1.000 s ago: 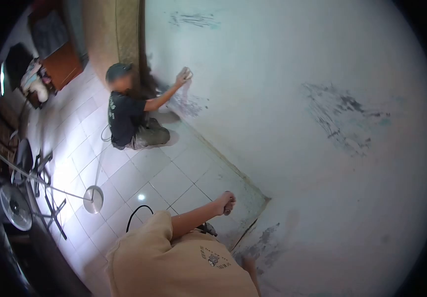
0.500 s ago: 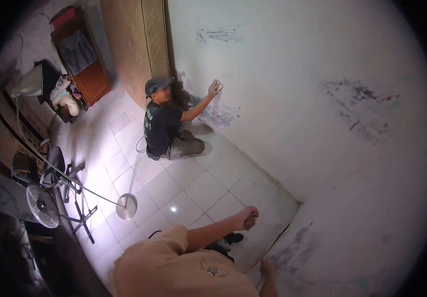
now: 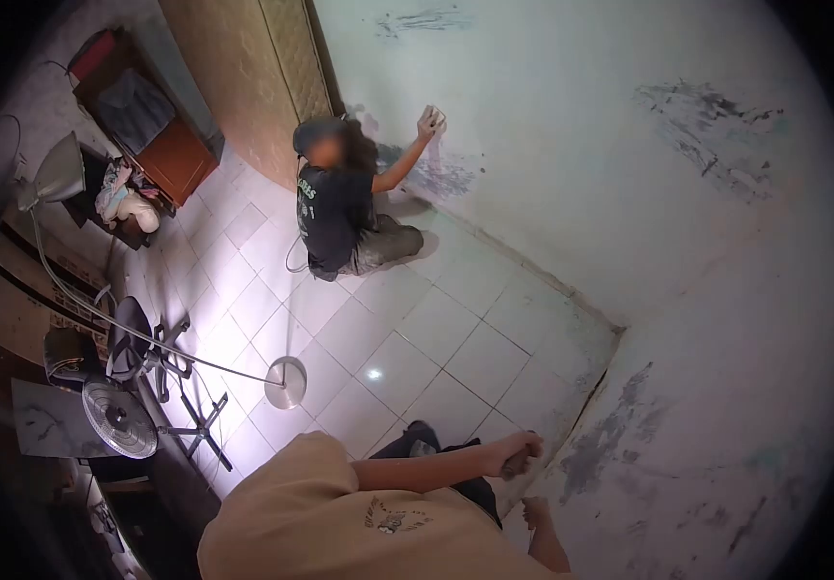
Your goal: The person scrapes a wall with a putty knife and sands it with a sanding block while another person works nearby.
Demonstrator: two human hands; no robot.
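Observation:
My left hand (image 3: 516, 452) is closed in a fist around a small dark tool (image 3: 513, 468), held low near the floor where the tiles meet the white wall (image 3: 726, 406). My right hand (image 3: 536, 510) is just below it, fingers apart and empty, resting close to the scuffed grey patch (image 3: 610, 440) on the wall. My beige shirt (image 3: 339, 522) fills the bottom of the view. A dark object (image 3: 436, 445) lies on the floor under my left arm.
A crouching person in a dark shirt (image 3: 335, 208) presses a pad (image 3: 433, 120) against the far wall. A lamp stand with a round base (image 3: 286, 383), a fan (image 3: 119, 419) and a wooden cabinet (image 3: 160, 145) stand at the left on the white floor tiles (image 3: 436, 329).
My view has swung, so the corner sits further right and lower. My left fist has moved closer to the wall base, and my right hand has come into view beside it.

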